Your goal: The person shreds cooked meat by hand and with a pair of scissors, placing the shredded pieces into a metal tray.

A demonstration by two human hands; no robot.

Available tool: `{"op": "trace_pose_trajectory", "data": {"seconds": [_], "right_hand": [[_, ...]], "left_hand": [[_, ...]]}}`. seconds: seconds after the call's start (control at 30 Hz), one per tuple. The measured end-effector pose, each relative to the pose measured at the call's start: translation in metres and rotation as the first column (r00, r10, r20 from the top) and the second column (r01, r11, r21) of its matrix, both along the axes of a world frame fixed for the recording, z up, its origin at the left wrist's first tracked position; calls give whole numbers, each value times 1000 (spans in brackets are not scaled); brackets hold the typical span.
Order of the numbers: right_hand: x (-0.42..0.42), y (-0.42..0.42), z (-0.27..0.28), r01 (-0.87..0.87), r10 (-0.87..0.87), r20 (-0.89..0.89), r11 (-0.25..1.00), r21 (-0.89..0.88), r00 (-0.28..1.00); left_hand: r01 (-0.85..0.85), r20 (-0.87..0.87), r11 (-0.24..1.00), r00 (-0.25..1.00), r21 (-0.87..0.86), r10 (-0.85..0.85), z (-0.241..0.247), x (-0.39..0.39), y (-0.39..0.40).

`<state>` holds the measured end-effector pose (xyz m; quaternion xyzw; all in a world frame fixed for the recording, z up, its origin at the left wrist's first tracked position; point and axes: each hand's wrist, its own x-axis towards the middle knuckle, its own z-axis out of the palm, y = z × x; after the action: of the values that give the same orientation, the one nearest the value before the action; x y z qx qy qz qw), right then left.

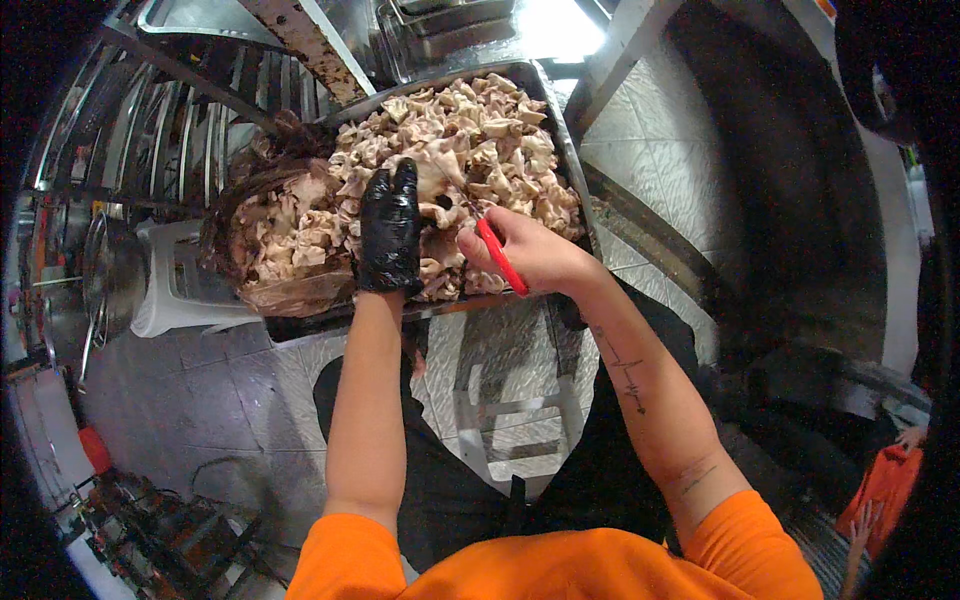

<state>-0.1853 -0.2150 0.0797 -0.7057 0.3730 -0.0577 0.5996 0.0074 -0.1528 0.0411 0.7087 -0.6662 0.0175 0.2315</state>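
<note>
A large metal tray [577,161] lies before me, heaped with pale, crumpled pieces that look like raw meat or skin [517,142]. My left hand [390,229], in a black glove, rests over the heap with its fingers pointing away from me, against a larger pale piece [439,169]. Bare, my right hand [532,251] grips red-handled scissors [501,251], whose blades reach to that larger piece; how far apart they are cannot be told. At the tray's left, a brown-tinted plastic bag [300,294] gapes around more of the pale pieces [307,240].
A white plastic stool or chair [161,300] stands left of the tray. Metal racks [172,135] are at upper left, metal pans [450,22] beyond the tray. A rusty post [315,45] rises behind it. Another person's hand [866,521] shows at the far right.
</note>
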Motion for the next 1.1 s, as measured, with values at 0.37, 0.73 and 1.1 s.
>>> {"op": "trace_pose_trajectory", "data": {"seconds": [0.37,0.73,1.1], "right_hand": [[-4,-5,2,21,-20,-38,1000,18,999],[-12,-10,0,68,-69,-4,978,198,998],[-20,-18,4,-39,-31,145,891,452,989]], "left_hand": [[34,55,999,998,22,-35,-19,-4,-3],[22,-33,1000,999,-8,-22,-15,-9,-7],[22,34,1000,999,1,-22,-8,-13,-13]]}}
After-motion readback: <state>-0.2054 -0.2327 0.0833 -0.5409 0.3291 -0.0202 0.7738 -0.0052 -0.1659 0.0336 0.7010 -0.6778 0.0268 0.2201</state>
